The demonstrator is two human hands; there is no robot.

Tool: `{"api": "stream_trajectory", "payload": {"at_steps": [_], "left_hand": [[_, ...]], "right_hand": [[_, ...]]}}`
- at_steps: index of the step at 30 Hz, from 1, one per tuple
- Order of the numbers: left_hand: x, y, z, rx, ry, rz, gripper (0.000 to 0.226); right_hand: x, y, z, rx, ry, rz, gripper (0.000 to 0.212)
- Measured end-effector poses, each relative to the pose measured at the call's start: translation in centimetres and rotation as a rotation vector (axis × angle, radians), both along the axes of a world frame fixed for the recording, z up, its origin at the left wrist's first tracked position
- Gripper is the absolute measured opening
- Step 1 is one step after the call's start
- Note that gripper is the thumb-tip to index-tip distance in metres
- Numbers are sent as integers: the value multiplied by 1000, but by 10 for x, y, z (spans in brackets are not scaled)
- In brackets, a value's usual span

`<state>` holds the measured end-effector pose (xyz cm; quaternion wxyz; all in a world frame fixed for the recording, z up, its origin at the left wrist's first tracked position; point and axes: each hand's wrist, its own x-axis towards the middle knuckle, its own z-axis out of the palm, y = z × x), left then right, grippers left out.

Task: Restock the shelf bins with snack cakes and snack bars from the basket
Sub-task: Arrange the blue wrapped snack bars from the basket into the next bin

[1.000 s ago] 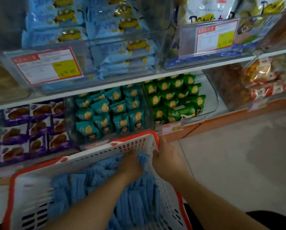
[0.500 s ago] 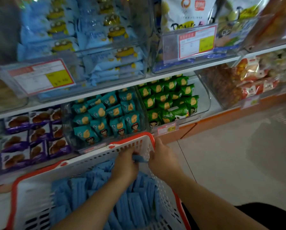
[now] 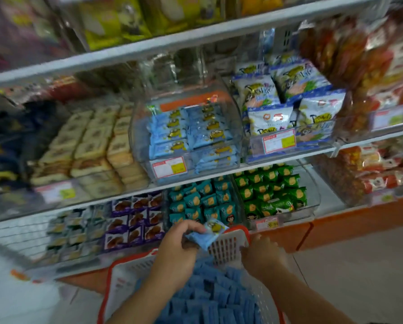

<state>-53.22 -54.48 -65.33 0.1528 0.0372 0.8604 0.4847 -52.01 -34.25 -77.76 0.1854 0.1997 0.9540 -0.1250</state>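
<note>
shelves: three tiers of clear bins, blurred at 9 o'clock.
basket point(image 3: 228, 244): at 6 o'clock, still heaped with blue packs point(image 3: 210, 298).
left hand point(image 3: 177, 251): fingers and thumb pinch one blue pack point(image 3: 207, 233) just above the rim.
right hand point(image 3: 262, 254): fingers curled on the rim at 5 o'clock, probably steadying it.
target: bin point(image 3: 186, 136) of like packs, at 12 o'clock.
step: lift clear of the rim, then lay it flat on the stack.
room: open top under the upper shelf; clear the bin's front lip first.

Two hands are showing: left hand point(image 3: 177, 247), right hand point(image 3: 262, 257); one basket point(image 3: 228, 244) (blue packets point(image 3: 210, 298) too many to count).
</note>
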Motion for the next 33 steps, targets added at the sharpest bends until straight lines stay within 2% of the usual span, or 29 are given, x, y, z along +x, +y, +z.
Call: {"api": "stream_trajectory", "payload": {"at_steps": [1, 3, 4, 5, 7, 8, 10, 12, 15, 18, 20, 22, 26, 28, 31, 33], "left_hand": [[1, -3, 13, 15, 26, -4, 51], [3, -8, 36, 73, 57, 10, 51], [3, -8, 47, 112, 57, 22, 51], [2, -9, 56, 139, 59, 29, 53], [0, -11, 71, 143, 77, 29, 60], [-1, -11, 76, 147, 86, 23, 60], [-5, -10, 86, 147, 97, -18, 53], [-9, -9, 93, 88, 129, -41, 42], [-16, -9, 106, -210, 337, -144, 4], [-24, 3, 125, -576, 532, -288, 28], [-31, 17, 143, -732, 632, -303, 34], [-41, 28, 155, -790, 700, -301, 41], [-71, 36, 176, -763, 677, -259, 56], [-97, 36, 186, -773, 662, -227, 57], [-139, 33, 191, -809, 624, -230, 53], [-163, 31, 187, -826, 536, -273, 50]], "right_hand": [[-2, 1, 17, 37, 21, 16, 51], [-8, 4, 48, -67, 199, -11, 29], [-12, 6, 64, -252, 329, -73, 19], [-15, 5, 77, -522, 435, -165, 21], [-16, -2, 106, -1175, 483, -304, 31], [-16, -6, 116, -1396, 476, -305, 34], [-16, -13, 129, -1534, 507, -201, 28], [-18, -17, 139, -1496, 584, -140, 16], [-19, -18, 157, -1463, 676, -98, 14], [-21, -19, 177, -1420, 765, -111, 11], [-24, -20, 192, -1373, 829, -117, 12], [-28, -17, 202, -1335, 879, -116, 14], [-44, -2, 207, -1207, 933, -11, 23], [-53, 12, 201, -997, 1028, -7, 39], [-67, 32, 188, -537, 1188, 31, 62], [-76, 36, 179, -418, 1173, 68, 71]]}}
